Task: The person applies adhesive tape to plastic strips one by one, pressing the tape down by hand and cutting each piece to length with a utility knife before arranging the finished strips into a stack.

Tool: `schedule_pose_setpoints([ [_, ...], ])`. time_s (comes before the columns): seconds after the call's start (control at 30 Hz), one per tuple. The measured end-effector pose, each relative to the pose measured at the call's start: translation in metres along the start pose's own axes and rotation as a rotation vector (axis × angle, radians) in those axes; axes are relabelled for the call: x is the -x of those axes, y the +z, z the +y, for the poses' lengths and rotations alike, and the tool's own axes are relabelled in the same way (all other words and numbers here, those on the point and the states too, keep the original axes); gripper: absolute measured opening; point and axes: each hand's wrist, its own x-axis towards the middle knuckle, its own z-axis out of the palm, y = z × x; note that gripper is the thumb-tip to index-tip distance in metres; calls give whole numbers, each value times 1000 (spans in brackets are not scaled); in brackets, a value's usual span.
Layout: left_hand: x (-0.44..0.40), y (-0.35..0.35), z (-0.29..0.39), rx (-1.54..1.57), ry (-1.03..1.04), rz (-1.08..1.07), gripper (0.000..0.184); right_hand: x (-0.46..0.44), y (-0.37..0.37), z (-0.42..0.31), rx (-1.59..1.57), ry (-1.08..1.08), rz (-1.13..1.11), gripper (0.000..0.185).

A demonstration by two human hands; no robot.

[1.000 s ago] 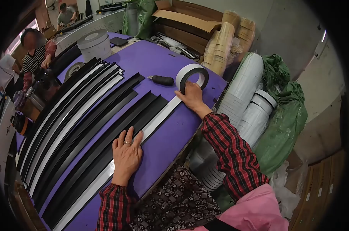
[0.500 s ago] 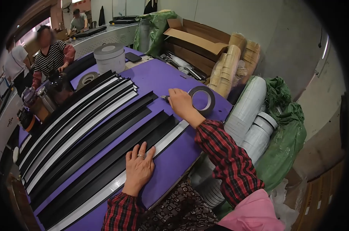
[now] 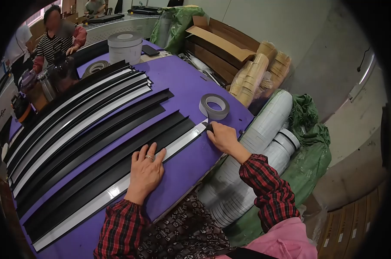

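Note:
My left hand lies flat with fingers stretched out, pressing on a black strip with a white band along it. In my right hand is a utility knife, mostly hidden by the fingers, its tip at the far right end of the white band. Just behind that hand a roll of tape lies on its side, and a short tail from it reaches down to the end of the band. Beyond my left hand lie more black strips, side by side, some with white bands.
The strips rest on a purple table. A white tub-like stack, another tape roll and dark bottles stand at the back. Wrapped white rolls and an open carton flank the right edge. A person works opposite.
My right hand has come toward me with the knife, from beside the tape roll to the band's end. The roll has shifted, with a tail now leading to the band. The view has tilted slightly.

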Motion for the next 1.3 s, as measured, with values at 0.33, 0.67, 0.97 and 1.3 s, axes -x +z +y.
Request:
schedule_pose_setpoints([
  [0.33,0,0,1,-19,6,-43,34,-12,14,-18,99,-150,-43,20],
  [0.67,-1,-2,0,-29,7,8,33,-83,-13,-36,-70,12,48,29],
  [0.97,0,-8,1,44,27,-64,32,-99,35,7,-113,174,292,48],
  [1.3,4,-1,2,-90,40,-102,34,-67,-47,39,-686,384,712,37],
])
